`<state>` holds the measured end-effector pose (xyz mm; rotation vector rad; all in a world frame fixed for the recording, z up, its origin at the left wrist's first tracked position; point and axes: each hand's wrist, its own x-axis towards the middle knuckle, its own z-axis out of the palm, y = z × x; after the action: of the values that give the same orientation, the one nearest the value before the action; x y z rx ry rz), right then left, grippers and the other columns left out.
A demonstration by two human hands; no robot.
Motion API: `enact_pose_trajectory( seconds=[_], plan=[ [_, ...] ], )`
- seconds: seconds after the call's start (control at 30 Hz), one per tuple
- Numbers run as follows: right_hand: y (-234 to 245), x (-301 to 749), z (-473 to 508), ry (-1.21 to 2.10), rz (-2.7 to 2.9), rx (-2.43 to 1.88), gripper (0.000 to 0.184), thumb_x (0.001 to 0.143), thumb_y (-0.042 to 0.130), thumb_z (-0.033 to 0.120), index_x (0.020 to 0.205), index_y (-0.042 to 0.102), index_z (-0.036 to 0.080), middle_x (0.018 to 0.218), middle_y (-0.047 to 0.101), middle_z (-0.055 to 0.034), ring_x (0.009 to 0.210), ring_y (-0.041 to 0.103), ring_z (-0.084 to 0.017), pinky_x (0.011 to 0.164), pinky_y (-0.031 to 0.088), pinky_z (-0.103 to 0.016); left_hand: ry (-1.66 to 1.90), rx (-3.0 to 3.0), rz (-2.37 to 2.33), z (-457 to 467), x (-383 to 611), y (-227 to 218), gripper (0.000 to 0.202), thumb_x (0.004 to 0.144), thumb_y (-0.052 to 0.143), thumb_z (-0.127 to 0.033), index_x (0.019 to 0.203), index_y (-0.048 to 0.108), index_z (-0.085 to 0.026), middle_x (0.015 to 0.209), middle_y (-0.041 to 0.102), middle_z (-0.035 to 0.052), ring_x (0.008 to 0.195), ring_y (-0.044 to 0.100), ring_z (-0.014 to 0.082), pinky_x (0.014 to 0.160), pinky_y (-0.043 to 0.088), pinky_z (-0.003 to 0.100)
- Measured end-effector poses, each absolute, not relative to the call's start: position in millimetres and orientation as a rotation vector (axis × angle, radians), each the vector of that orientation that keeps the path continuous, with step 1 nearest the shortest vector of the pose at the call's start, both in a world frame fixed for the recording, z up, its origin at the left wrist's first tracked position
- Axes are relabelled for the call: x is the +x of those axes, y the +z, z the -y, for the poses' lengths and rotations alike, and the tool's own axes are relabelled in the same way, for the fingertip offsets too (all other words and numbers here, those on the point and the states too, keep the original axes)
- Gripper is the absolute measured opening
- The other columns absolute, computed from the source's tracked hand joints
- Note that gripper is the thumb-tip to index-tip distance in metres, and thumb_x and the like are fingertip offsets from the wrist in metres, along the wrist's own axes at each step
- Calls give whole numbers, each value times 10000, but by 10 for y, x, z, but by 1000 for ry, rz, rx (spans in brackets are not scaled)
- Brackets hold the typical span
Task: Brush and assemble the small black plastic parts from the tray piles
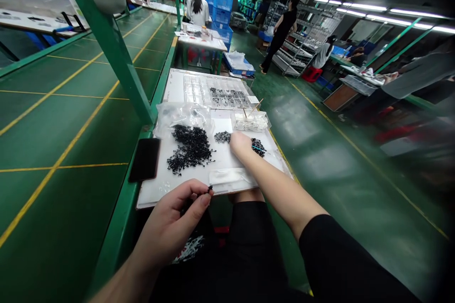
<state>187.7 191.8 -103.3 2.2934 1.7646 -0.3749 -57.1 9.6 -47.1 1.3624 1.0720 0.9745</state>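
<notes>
My left hand is raised above the front edge of the white board, and its thumb and first finger are closed in a pinch on one tiny black part. The other fingers are curled loosely below them. The part is very small, so I cannot see its shape well.

My right hand lies low on the right half of the board, with the fingers bent down. It is between a small black pile and another small black pile, and it touches neither clearly. I cannot tell if these fingers hold anything, because the hand covers them.

Left of these piles, near the board's middle, is a large loose heap of the black parts. A clear plastic bag lies just behind the heap, at the back left. At the back right is a clear box of white pieces. Behind the board, on the same green worktop, stands a clear tray with black parts in rows.

A black phone lies beside the board's left edge. Farther off, one person in white sits at the next table, and another in black stands by the metal racks.
</notes>
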Motion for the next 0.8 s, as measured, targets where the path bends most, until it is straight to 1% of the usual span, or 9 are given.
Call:
enact_pose_trajectory(
  seconds=[0.1, 0.23, 0.37, 0.47, 0.53, 0.6, 0.67, 0.73, 0.8],
  plan=[
    [-1021, 1894, -1915, -378, -1791, 2313, 425, 1021, 707, 416, 1310, 670, 106, 1346, 671, -165, 1206, 680, -282, 1047, 576, -492, 976, 1343, -1070, -88, -561, -470, 160, 997, 688, -394, 958, 736, -247, 869, 689, 8, 753, 591, 169, 684, 481, 267],
    [-958, 1903, -1879, -373, -1861, 2353, 398, 1016, 717, 400, 1271, 682, 98, 1297, 688, -159, 1162, 695, -269, 1018, 591, -473, 948, 1343, -1061, -99, -589, -467, 184, 1007, 680, -421, 969, 729, -247, 865, 682, 6, 736, 578, 163, 650, 463, 259],
    [-797, 1873, -1743, -339, -2055, 2388, 242, 1020, 693, 290, 1165, 710, 97, 1177, 728, -134, 1101, 708, -255, 968, 598, -445, 913, 1388, -1009, -118, -607, -465, 175, 1020, 664, -408, 990, 725, -246, 862, 685, 6, 755, 596, 166, 674, 490, 255],
    [-522, 1814, -1447, -316, -2301, 2382, 159, 1016, 627, 181, 1128, 727, 130, 1102, 759, -94, 1053, 709, -224, 959, 568, -373, 954, 1336, -1025, -99, -568, -425, 154, 1007, 681, -382, 980, 731, -239, 862, 678, 6, 771, 595, 165, 689, 487, 258],
    [-261, 1777, -1132, -363, -2521, 2341, 181, 1027, 614, 194, 1162, 734, 179, 1117, 768, -46, 957, 710, -166, 918, 554, -303, 998, 1328, -1014, -89, -535, -386, 129, 999, 686, -347, 954, 732, -235, 860, 671, 4, 787, 599, 167, 715, 491, 264],
    [10, 1753, -770, -586, -2929, 2179, 155, 1032, 643, 231, 1137, 755, 209, 1090, 771, -18, 854, 702, -132, 812, 556, -269, 1019, 1354, -982, -95, -520, -357, 113, 1003, 681, -318, 936, 728, -240, 862, 671, -1, 803, 607, 166, 743, 501, 264],
    [221, 1734, -439, -967, -3265, 1867, 136, 1033, 642, 183, 1080, 767, 207, 1051, 766, -26, 900, 713, -142, 790, 561, -271, 999, 1401, -942, -115, -528, -352, 110, 1021, 670, -320, 956, 725, -250, 889, 683, 0, 823, 620, 167, 747, 509, 262],
    [321, 1710, -205, -1234, -3375, 1667, 144, 1029, 645, 147, 1067, 770, 210, 1020, 759, -40, 927, 717, -158, 787, 572, -290, 965, 1456, -896, -137, -549, -365, 110, 1039, 657, -331, 991, 721, -256, 933, 700, 9, 862, 638, 175, 761, 518, 266],
    [310, 1674, -91, -1355, -3370, 1679, 125, 1020, 675, 162, 1065, 774, 222, 1008, 745, -51, 910, 715, -173, 768, 581, -315, 952, 1498, -851, -149, -564, -379, 107, 1054, 644, -328, 1014, 719, -263, 963, 708, 12, 900, 647, 179, 783, 522, 270]
  ],
)
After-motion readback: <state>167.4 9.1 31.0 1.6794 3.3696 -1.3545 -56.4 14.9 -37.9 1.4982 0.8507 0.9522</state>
